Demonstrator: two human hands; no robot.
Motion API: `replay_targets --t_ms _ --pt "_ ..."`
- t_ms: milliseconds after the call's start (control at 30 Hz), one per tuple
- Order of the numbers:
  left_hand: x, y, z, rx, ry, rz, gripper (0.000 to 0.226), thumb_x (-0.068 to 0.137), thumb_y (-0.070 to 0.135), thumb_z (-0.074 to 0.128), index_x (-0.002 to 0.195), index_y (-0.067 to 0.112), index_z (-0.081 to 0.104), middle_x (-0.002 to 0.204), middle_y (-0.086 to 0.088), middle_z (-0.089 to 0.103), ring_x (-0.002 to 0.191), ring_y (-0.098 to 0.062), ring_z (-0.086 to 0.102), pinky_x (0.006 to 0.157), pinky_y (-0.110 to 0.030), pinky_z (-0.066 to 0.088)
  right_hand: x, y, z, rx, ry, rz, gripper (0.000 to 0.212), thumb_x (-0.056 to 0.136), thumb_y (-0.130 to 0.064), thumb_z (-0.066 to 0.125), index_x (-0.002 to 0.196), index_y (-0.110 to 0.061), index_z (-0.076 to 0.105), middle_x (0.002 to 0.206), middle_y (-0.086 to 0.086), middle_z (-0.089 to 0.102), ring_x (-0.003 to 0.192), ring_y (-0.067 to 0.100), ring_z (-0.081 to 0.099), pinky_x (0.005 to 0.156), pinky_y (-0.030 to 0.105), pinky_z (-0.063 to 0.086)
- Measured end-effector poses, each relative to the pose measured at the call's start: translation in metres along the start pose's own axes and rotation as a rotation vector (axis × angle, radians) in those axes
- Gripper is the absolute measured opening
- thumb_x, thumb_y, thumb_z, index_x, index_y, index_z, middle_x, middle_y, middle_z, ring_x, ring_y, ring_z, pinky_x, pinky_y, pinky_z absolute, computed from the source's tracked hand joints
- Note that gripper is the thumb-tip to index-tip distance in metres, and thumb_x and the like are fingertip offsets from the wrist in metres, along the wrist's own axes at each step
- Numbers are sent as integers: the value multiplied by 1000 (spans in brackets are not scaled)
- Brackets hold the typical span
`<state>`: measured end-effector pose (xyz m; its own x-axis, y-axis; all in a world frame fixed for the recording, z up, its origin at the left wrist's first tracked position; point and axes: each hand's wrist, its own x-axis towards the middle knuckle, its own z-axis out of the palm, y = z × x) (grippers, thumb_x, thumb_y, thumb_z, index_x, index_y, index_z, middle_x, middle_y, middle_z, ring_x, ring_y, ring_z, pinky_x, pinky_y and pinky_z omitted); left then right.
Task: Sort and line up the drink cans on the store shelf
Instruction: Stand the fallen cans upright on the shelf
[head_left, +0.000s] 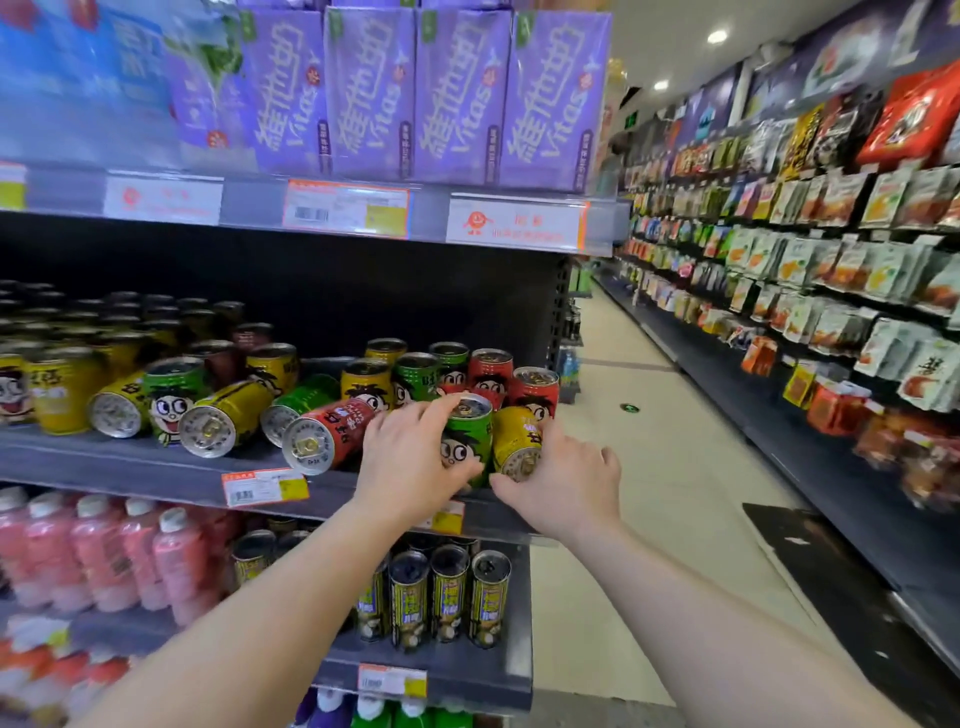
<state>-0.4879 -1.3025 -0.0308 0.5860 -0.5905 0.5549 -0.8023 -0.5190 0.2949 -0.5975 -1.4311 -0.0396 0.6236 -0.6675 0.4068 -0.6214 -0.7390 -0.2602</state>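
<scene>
Sorting barely begun: left hand (410, 457) grasps the upright green can (467, 436) at the shelf (156, 462) front, right hand (566, 483) clasps a tipped yellow can (514, 441) at its 3 o'clock, fallen mixed-colour cans (223, 421) remaining at 9 o'clock.

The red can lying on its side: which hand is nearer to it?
Left. The left hand holds the green can beside the red can; the right hand is farther right.

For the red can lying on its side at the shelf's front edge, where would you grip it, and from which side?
Grip the red can across its round body, near the middle, coming from above and in front. It lies on its side with one flat end facing the aisle, so its top side is exposed. The left hand, now holding the upright green can, crowds its right, and a fallen green can lies close on its left.
</scene>
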Motion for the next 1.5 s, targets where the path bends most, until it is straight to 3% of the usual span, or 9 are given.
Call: replay_targets --t_ms 233,333,467,633,767,900,1033,1267,1500 --pt "1 -5 1 -58 13 -12 83 72 57 69 142 30 32 136 3 52 128 -19 42 110 -41 24 8 6 -9 416 119 33 47 62 -60 60 100 -34 53 91 -12 62 87 15 58 78 34 48" --pt "0 -7 0 -101 32 -42 92 70 56 71 144 24 28 134 1 52 126 -20 43 110 -40 25 17 4 -3 555 117 72 50 69 -56 62 112 -32 51 104 -10 61 97 15 58 83 37 51" --pt "1 -13 3 -87 32 -38 93 68 61 70 144 22 31 135 1 52 127 -19 43 109 -39 25 24 4 7 589 61 75 64 76 -54 62 131 -28 43 125 -6 53 113 15 53 93 40 49" --pt "6 -15 -3 -83 -74 6 102 66 60 73 147 23 24 142 -1 45 133 -21 35 111 -38 24 14 15 13 659 -86 58 81 66 -50 77 134 -33 36 124 -8 56 107 10 57 90 36 52" --pt "28 -31 -35 54 -295 42 106 66 53 76 149 22 17 151 -5 31 139 -25 25 113 -38 23 12 7 2 555 148 -5 85 67 -55 74 137 -29 36 127 -7 50 117 11 45 98 36 44" --pt "40 -44 -50 131 -307 57 95 67 54 75 145 23 31 139 -4 48 128 -24 43 104 -38 38 12 -13 -10 436 254 -163 79 69 -59 70 135 -26 41 131 -7 49 123 13 39 105 33 33" --pt "32 -50 -35 342 -298 89 91 63 74 61 138 27 39 128 2 54 121 -22 48 108 -43 28 12 -31 -8 315 289 -240 80 66 -64 68 133 -29 43 131 -8 48 122 13 37 100 29 25" --pt "25 -51 -25 478 -171 125 82 69 74 54 134 25 42 118 3 59 115 -21 51 109 -46 21 6 -18 -4 414 327 -64 90 62 -64 71 137 -29 35 135 -5 45 124 16 37 106 36 32" --pt "25 -55 -27 437 -138 144 78 68 74 54 129 26 48 111 6 61 112 -20 53 111 -47 17 -6 7 16 571 138 112 87 70 -61 68 141 -30 30 123 -11 46 113 13 48 95 42 46"
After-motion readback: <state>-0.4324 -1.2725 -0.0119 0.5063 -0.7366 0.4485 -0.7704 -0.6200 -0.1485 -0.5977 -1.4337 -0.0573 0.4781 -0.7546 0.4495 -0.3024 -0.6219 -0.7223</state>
